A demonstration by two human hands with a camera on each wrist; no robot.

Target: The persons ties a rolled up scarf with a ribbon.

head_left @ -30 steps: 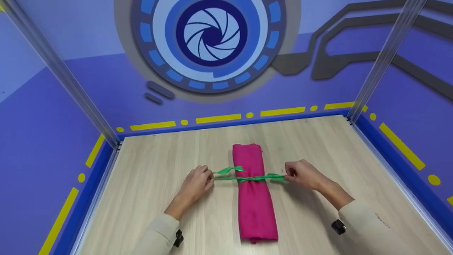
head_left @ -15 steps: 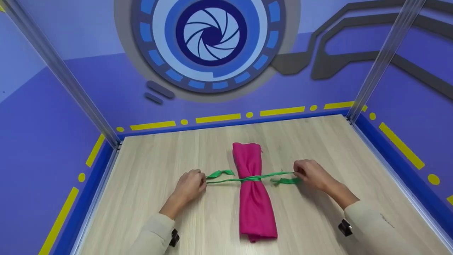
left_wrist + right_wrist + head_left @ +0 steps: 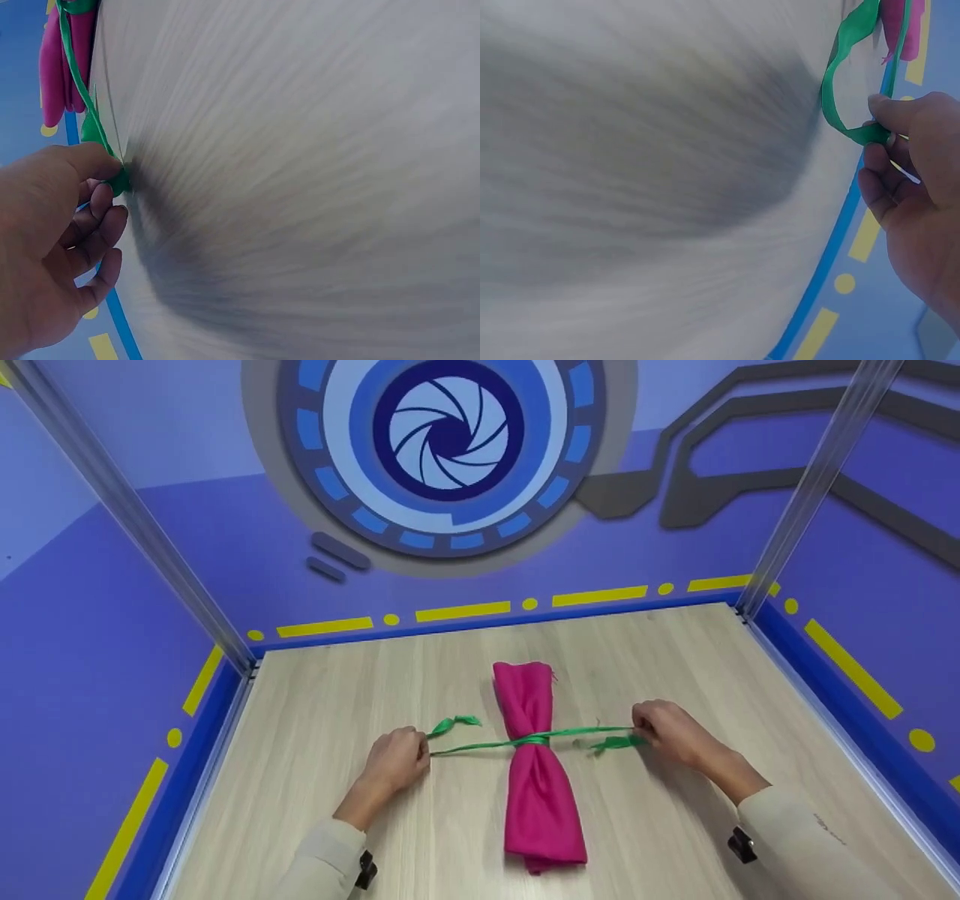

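Observation:
A rolled pink cloth (image 3: 541, 810) lies lengthwise on the table, cinched narrow at its middle by a green ribbon (image 3: 585, 731). To the left of the cloth my left hand (image 3: 394, 761) pinches one end of the ribbon between thumb and forefinger; a short loose tail (image 3: 454, 723) sticks out beyond the fingers. On the other side my right hand (image 3: 671, 735) pinches the opposite end, its tail (image 3: 616, 743) hanging near the tabletop. Both stretches run taut from the cloth to the hands. In the right wrist view the ribbon (image 3: 836, 82) curves in a loop below the fingertips.
The pale wooden table (image 3: 360, 682) is bounded by a blue printed back wall (image 3: 187, 532) and side walls. Metal posts (image 3: 817, 487) stand at the back corners. A small black clip-like device (image 3: 742, 844) sits at the right sleeve.
Both hands have moved apart, left hand leftward and right hand rightward. The ribbon has drawn tight, and the cloth's middle is squeezed into a narrow waist.

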